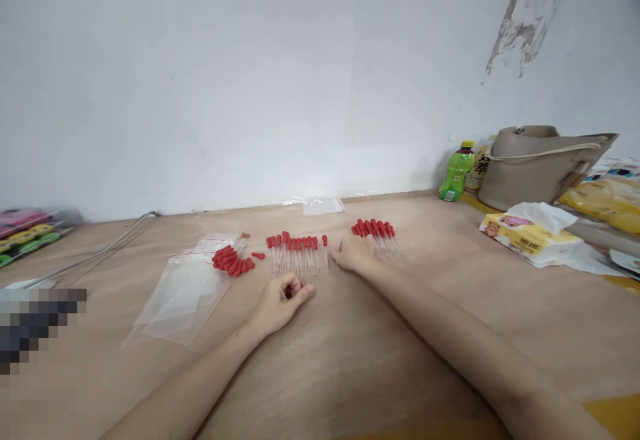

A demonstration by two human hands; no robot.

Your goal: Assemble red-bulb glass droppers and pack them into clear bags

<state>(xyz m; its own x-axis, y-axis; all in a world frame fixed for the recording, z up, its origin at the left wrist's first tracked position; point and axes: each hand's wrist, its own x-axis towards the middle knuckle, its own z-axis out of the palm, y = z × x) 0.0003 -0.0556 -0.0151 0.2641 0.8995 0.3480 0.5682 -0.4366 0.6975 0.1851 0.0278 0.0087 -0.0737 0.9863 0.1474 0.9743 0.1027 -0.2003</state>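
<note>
My left hand [283,301] rests on the table with its fingers curled and the thumb stretched along them. Something dark shows inside the curl, too shaded to name. Just beyond it lies a row of glass droppers [300,253] with red rubber bulbs, tips toward me. My right hand [354,253] has its fingertips pinched together at the row's right end, by thin clear tubes; what they grip is too small to tell. Right behind this hand lies a second group of red-bulbed droppers [383,233]. Loose red rubber bulbs [233,261] lie on clear plastic bags [180,293] at the left.
A small clear bag [323,207] lies by the wall. At the right stand a green bottle [457,172], a grey-beige handbag [530,167] and a yellow tissue pack [530,237]. A grey cable [100,253] and colourful packs [30,233] are at the left.
</note>
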